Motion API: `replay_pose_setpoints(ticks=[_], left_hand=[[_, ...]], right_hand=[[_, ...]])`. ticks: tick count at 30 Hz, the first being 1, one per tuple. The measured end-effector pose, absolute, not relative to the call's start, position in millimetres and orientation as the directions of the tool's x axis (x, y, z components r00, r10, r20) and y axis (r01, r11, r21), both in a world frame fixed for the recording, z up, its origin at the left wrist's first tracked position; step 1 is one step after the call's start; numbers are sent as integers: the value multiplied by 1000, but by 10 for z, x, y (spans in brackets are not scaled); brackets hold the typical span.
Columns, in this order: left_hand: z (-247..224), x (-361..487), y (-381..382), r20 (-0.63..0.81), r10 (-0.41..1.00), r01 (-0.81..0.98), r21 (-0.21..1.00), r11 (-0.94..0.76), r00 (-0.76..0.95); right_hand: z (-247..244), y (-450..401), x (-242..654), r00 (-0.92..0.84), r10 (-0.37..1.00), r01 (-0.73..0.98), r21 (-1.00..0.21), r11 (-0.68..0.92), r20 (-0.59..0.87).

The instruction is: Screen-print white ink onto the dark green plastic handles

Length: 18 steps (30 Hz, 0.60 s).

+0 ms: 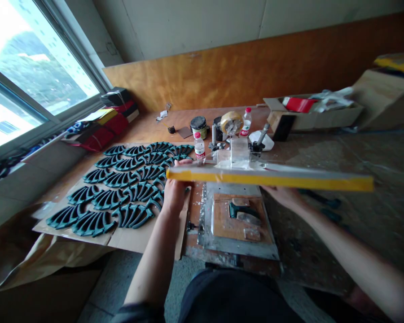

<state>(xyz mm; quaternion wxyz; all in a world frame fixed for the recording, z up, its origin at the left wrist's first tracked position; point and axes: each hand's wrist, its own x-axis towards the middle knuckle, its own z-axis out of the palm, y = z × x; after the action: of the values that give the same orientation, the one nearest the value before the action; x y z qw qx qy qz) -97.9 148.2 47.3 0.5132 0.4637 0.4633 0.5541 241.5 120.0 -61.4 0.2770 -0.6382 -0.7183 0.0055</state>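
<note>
A screen-printing frame [269, 178], silver with a yellow front edge, is raised over the base plate [207, 242] and seen nearly edge-on. My left hand [175, 190] is closed round its left end. My right hand [274, 193] is under the frame's middle, mostly hidden by it, so its fingers do not show. Below, on the plate, lies a wooden board [222, 229] with a dark green curved piece [243, 211] set among small blocks. Metal clamps [216, 139] stand behind the frame, beside a roll of tape [231, 122].
Rows of dark green fan-shaped parts [94, 223] cover a cardboard sheet [128, 237] at the left. Two red-capped bottles [199, 146] and a dark-lidded jar [198, 125] stand behind. An open cardboard box [336, 119] sits at the back right. A window is on the left.
</note>
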Motion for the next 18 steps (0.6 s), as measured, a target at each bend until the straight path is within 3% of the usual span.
replay_pose_setpoints(ticks=[3, 5, 7, 9, 10, 12, 15, 17, 18], left_hand=[[582, -844, 1643, 89, 995, -242, 966, -95, -32], [492, -769, 1567, 76, 994, -289, 953, -96, -82], [251, -677, 1314, -83, 996, -279, 958, 73, -26], [-89, -555, 941, -385, 900, -157, 894, 419, 205], [-265, -491, 744, -511, 798, -83, 824, 561, 320], [-569, -398, 413, -604, 708, -100, 731, 675, 366], [-849, -530, 232, -636, 726, -175, 708, 684, 262], [-977, -899, 312, -629, 772, -72, 769, 635, 96], [-1047, -1160, 376, -591, 806, 42, 806, 591, -6]], right_hand=[[-1013, 933, 2150, -229, 933, 922, -245, 299, 279], [-1144, 816, 1954, -249, 948, 936, -201, 288, 198], [-1143, 722, 1761, -158, 975, 952, -240, 192, 154], [-1052, 603, 1528, -40, 980, 948, -303, 98, 194], [-993, 531, 1392, -12, 970, 939, -331, 94, 243], [-885, 392, 1127, -115, 928, 900, -359, 248, 355], [-826, 284, 1072, -389, 819, 751, -370, 547, 421], [-903, 270, 1481, -303, 842, 777, -395, 490, 446], [-983, 251, 1823, -148, 873, 835, -414, 362, 465]])
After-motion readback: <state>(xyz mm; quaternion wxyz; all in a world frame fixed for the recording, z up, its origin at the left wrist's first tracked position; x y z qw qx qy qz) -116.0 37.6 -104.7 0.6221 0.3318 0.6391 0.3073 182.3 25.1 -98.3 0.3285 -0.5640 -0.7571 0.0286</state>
